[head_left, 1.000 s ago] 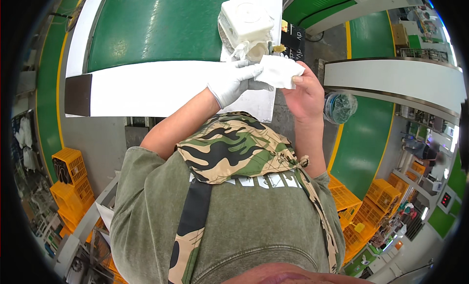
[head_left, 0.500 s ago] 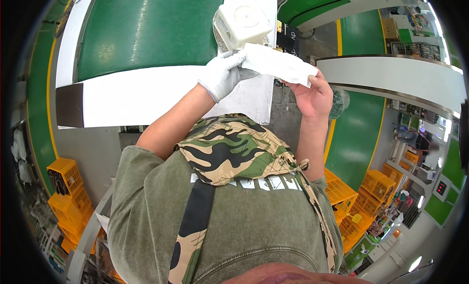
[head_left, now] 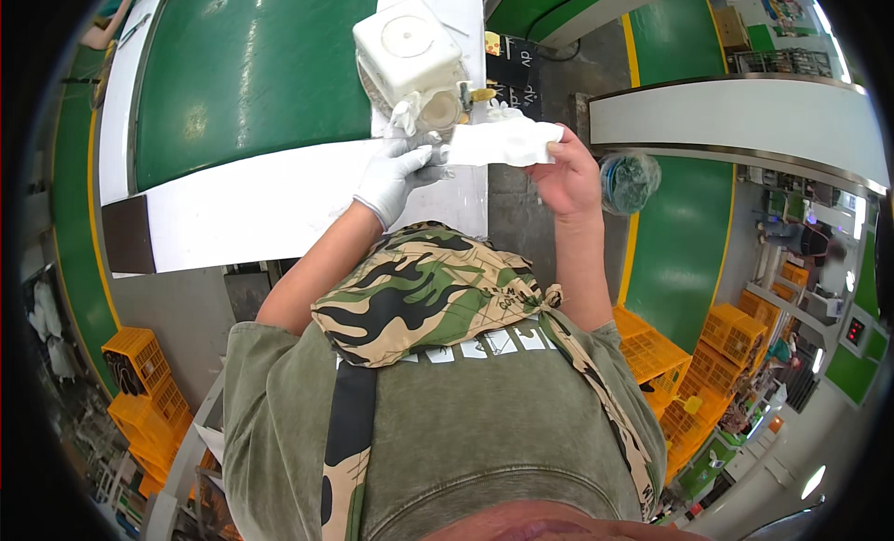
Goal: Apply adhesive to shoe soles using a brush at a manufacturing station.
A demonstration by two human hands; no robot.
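A thin white sheet [head_left: 503,143], cloth or paper I cannot tell, is stretched level between my hands beyond the table's right edge. My right hand [head_left: 570,176], bare, pinches its right end between thumb and fingers. At its left end is my left hand [head_left: 391,180], in a white glove with grey fingertips; thumb and fingers close on the sheet's edge. Just beyond the sheet stands a white plastic jug [head_left: 407,43], square with a round mark on top. A round translucent container [head_left: 440,110] and crumpled white pieces [head_left: 406,114] lie in front of the jug.
A white table edge [head_left: 251,201] borders a green belt surface [head_left: 251,66] ahead. Black boxes [head_left: 512,71] stand right of the jug. A plastic-covered round bin [head_left: 629,182] is right of my arm. Orange crates [head_left: 144,392] are stacked at left, more crates [head_left: 731,336] at right.
The white sheet has turned from slanting to nearly level and looks shorter. Both hands sit lower and farther left in the picture, as the whole view has shifted. The container is now uncovered.
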